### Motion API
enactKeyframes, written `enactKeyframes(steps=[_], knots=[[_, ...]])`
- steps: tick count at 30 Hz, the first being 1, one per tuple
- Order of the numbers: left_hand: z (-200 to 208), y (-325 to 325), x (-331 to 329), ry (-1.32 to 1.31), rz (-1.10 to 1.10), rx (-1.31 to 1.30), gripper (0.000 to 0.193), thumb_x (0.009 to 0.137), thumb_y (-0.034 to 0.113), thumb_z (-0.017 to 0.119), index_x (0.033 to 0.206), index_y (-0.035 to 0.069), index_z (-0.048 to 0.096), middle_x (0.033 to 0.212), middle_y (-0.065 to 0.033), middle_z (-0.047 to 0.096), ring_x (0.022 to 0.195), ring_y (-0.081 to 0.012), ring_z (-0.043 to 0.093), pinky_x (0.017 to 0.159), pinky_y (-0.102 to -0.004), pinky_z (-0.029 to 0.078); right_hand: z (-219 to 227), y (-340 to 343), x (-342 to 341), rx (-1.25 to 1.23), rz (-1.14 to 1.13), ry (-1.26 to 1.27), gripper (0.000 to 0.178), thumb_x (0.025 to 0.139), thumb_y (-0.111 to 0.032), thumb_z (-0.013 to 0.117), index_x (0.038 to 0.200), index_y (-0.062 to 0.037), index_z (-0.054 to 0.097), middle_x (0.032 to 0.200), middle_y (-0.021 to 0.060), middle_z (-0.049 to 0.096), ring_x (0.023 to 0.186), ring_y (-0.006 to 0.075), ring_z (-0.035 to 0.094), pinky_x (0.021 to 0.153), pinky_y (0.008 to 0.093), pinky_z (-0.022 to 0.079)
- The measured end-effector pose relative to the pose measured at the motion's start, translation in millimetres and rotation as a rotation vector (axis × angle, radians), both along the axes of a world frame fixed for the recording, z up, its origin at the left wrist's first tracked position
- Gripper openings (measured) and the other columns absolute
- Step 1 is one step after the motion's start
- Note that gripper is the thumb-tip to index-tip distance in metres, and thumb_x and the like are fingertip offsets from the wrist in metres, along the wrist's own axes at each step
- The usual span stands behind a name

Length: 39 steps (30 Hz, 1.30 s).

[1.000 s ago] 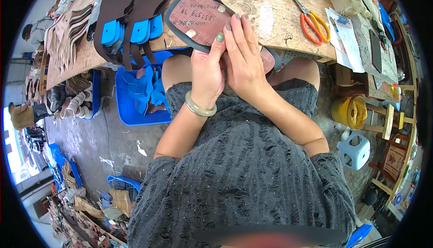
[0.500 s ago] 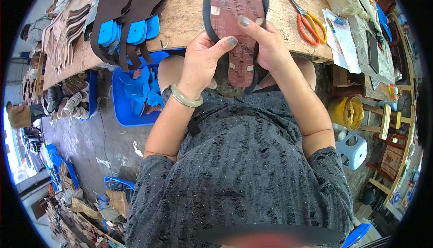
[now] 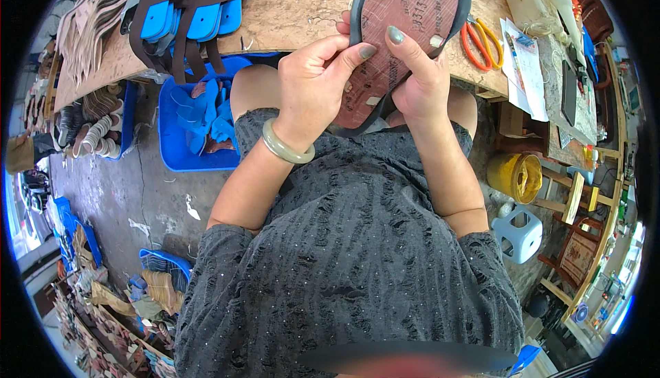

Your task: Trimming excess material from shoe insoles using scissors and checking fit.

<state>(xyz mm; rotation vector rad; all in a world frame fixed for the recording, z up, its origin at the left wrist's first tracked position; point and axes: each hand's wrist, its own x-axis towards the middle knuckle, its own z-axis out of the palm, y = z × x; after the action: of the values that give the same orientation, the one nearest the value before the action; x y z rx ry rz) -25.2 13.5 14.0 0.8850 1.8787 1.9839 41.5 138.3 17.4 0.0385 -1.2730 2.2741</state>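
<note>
A reddish-brown shoe insole (image 3: 412, 10) with a dark raised rim, pale patches and dark printed marks is held up above my lap at the bench edge. It tilts, its wide end toward the upper right. My left hand (image 3: 313, 89) grips its left edge, thumb and fingers pinched together at the rim. On the right edge, my right hand (image 3: 423, 82) holds it with the thumb laid over the face. The fingers behind it are mostly hidden. Orange-and-yellow-handled scissors (image 3: 483, 45) lie on the bench to the right of the insole.
Dark brown sole pieces with straps (image 3: 182, 7) and blue tabs (image 3: 206, 19) lie on the wooden bench (image 3: 295, 10), beside stacked beige strips (image 3: 86, 27). Below is a blue bin (image 3: 182, 148) of blue pieces. Papers (image 3: 526, 69), a yellow bucket (image 3: 512, 175) and a pale blue stool (image 3: 519, 234) are at right.
The insole has turned clockwise, its wide end swinging right and its narrow end left. My left hand has shifted right along its edge. The whole view has moved slightly.
</note>
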Motion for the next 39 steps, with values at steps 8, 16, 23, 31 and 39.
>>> enactKeyframes(steps=[8,16,23,31,39], knots=[[-9,3,8,0.528,0.224,-0.164,0.015,0.084,0.008,0.066,0.097,0.0,0.066,0.068,-0.0152,0.061,0.057,-0.0241,0.061,0.053,-0.0318,0.048,-13,-18,-7,0.149,-0.232,0.069,0.028,0.09,-0.006,0.056,0.114,0.0073,0.056,0.101,0.0162,0.067,0.097,0.023,0.065,0.087,0.0341,0.051],[-14,8,17,0.824,0.203,-0.312,0.028,0.089,0.011,0.054,0.112,-0.002,0.061,0.084,-0.014,0.067,0.077,-0.0322,0.065,0.067,-0.0375,0.052,-19,-11,-9,0.185,-0.278,-0.069,0.027,0.091,-0.008,0.055,0.113,0.0065,0.057,0.108,0.0135,0.065,0.094,0.0192,0.064,0.083,0.0316,0.052],[14,-17,-25,0.168,-0.032,-0.18,0.041,0.099,0.032,0.046,0.105,-0.004,0.064,0.094,-0.0123,0.069,0.088,-0.0168,0.066,0.079,-0.0312,0.051,-8,28,6,-0.069,0.09,-0.066,0.032,0.086,-0.011,0.055,0.113,0.0072,0.056,0.1,0.017,0.065,0.082,0.0208,0.064,0.076,0.0324,0.053],[-4,-3,-58,-0.383,-0.851,-0.129,0.066,0.092,0.058,0.044,0.113,-0.003,0.058,0.105,-0.0121,0.063,0.096,-0.0185,0.062,0.088,-0.0301,0.049,27,28,-4,-0.394,0.335,-0.104,0.041,0.091,-0.015,0.054,0.127,0.0012,0.045,0.109,0.0203,0.064,0.091,0.0251,0.066,0.078,0.0361,0.054],[-17,23,-30,-0.568,-0.656,0.19,0.044,0.098,0.038,0.046,0.116,-0.002,0.051,0.09,-0.0108,0.062,0.084,-0.0235,0.064,0.076,-0.034,0.055,8,40,-12,-0.121,0.387,-0.26,0.056,0.09,-0.031,0.054,0.134,0.0011,0.042,0.109,0.015,0.062,0.093,0.0211,0.062,0.08,0.0333,0.052]])
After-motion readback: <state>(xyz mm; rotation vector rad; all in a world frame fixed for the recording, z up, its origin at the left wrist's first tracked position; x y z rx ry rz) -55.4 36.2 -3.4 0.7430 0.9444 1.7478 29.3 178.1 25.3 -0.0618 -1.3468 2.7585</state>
